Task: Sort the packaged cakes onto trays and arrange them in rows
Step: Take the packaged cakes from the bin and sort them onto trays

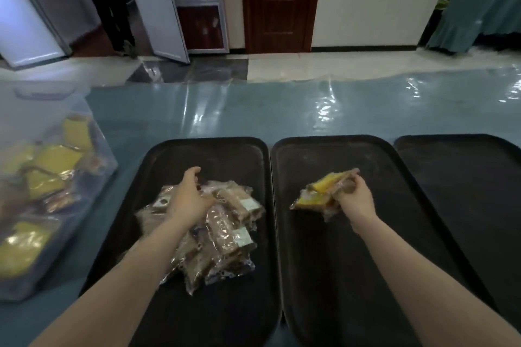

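Left hand [189, 198] covers, grip unclear, brown cakes [225, 236]; right hand [355, 200] grips blurred yellow cakes [318, 194].

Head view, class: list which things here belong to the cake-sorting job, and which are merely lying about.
Belong to the job:
brown packaged cakes
yellow packaged cakes
left tray
middle tray
right tray
clear tub of cakes
left hand
right hand

Just lying about:
brown door
blue fabric

Clear bin [42, 177] at table's left edge: blurred, cut off. Third tray [465, 177] cut off at right. Left hand [189, 194] hides pkgs beneath.
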`<state>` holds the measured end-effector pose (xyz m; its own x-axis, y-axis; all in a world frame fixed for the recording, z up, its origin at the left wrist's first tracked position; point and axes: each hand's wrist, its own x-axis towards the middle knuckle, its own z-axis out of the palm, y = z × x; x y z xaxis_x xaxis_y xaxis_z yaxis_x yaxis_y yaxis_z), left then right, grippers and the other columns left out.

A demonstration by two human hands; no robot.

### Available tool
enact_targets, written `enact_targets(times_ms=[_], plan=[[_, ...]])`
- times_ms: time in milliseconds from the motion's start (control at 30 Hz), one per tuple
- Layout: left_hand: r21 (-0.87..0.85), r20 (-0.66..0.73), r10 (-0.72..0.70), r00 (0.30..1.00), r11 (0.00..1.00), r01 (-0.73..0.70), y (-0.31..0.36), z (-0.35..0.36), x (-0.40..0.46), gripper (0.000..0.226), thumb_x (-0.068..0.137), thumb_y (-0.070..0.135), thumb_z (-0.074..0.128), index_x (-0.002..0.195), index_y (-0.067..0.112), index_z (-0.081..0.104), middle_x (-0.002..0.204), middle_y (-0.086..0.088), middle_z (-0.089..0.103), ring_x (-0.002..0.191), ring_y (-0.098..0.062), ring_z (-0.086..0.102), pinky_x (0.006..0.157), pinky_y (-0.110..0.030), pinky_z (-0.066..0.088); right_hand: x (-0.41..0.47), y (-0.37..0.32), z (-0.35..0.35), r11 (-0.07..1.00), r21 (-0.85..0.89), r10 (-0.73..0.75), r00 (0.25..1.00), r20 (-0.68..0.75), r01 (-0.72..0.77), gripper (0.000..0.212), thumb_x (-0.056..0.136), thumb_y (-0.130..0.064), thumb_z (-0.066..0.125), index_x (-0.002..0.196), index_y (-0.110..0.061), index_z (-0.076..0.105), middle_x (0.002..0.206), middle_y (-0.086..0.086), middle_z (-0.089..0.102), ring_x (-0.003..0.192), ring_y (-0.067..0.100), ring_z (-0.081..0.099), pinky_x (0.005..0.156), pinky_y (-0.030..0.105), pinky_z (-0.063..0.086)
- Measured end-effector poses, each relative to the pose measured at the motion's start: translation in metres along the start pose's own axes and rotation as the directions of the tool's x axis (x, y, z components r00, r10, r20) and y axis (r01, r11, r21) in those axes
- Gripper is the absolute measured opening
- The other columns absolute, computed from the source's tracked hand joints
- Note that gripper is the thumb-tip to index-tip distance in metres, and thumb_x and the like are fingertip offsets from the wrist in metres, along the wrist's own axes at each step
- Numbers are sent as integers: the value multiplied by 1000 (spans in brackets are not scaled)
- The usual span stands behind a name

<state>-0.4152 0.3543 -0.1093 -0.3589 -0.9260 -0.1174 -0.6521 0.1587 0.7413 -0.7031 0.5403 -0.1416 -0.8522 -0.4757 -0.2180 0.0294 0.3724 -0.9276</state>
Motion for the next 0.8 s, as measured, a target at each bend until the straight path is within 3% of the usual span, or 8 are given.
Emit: enact_targets(times_ms=[133, 200, 267, 400, 467, 533, 600, 800], plan=[[232, -27, 70, 997, 971, -62, 5, 2, -13, 66, 81, 22, 69, 139, 22, 37, 131, -4, 55, 93, -13, 59, 75, -27, 44, 9, 10, -4, 979, -204, 0, 990, 144, 30, 73, 82, -8, 67, 144, -31, 36, 145, 0, 38, 123, 21, 46, 90, 36, 50], [229, -11, 87, 996, 970, -82, 10, 7, -19, 59, 84, 20, 65, 137, 21, 40, 126, -2, 58, 67, 0, 51, 62, -23, 42, 5, 11, -8, 940, -337, -18, 992, 121, 59, 76, 81, -13, 68, 146, -30, 33, 158, 6, 18, 144, 30, 18, 112, 50, 30], [181, 9, 83, 997, 980, -83, 14, 11, -24, 57, 86, 19, 62, 137, 22, 39, 113, 3, 60, 59, 5, 42, 55, -18, 38, -4, 6, -13, 882, -458, -75, 993, 86, 106, 78, 81, -15, 67, 148, -30, 30, 160, 8, 9, 147, 31, 1, 117, 53, 13], [94, 43, 110, 993, 989, -113, 25, 22, -37, 62, 87, 19, 62, 140, 25, 32, 130, 4, 51, 60, 4, 46, 54, -21, 45, -34, -4, -19, 811, -528, -169, 965, 199, 251, 73, 80, -14, 61, 147, -28, 33, 159, 4, 18, 147, 27, -1, 116, 50, 10], [54, 66, 150, 986, 987, -154, 27, 24, -46, 62, 87, 20, 62, 141, 26, 31, 141, 4, 44, 65, 1, 55, 51, -20, 45, -56, -4, -18, 854, -440, -170, 948, 270, 279, 64, 83, -15, 60, 142, -29, 41, 154, 0, 31, 144, 21, 16, 109, 35, 30], [6, 82, 191, 978, 981, -192, 23, 20, -56, 62, 88, 23, 62, 141, 26, 31, 143, 5, 42, 71, 6, 55, 54, -14, 41, -78, -1, -14, 873, -393, -171, 935, 311, 290, 59, 84, -19, 62, 140, -30, 45, 136, -4, 49, 119, 13, 49, 76, 11, 40], [-36, 93, 214, 972, 977, -211, 13, 8, -68, 64, 86, 24, 64, 141, 27, 31, 142, 7, 43, 79, 11, 50, 63, -12, 39, -99, -1, -3, 882, -371, -159, 926, 344, 289, 57, 85, -19, 62, 138, -30, 47, 119, -7, 57, 86, 3, 57, 57, 9, 39], [-138, 122, 256, 959, 961, -239, -41, -83, -102, 66, 83, 26, 67, 140, 27, 35, 134, 9, 48, 111, -5, 52, 92, -24, 44, -170, -23, 78, 882, -313, -196, 877, 438, 353, 56, 86, -22, 65, 139, -27, 47, 131, -7, 55, 79, -7, 57, 60, 5, 41]])
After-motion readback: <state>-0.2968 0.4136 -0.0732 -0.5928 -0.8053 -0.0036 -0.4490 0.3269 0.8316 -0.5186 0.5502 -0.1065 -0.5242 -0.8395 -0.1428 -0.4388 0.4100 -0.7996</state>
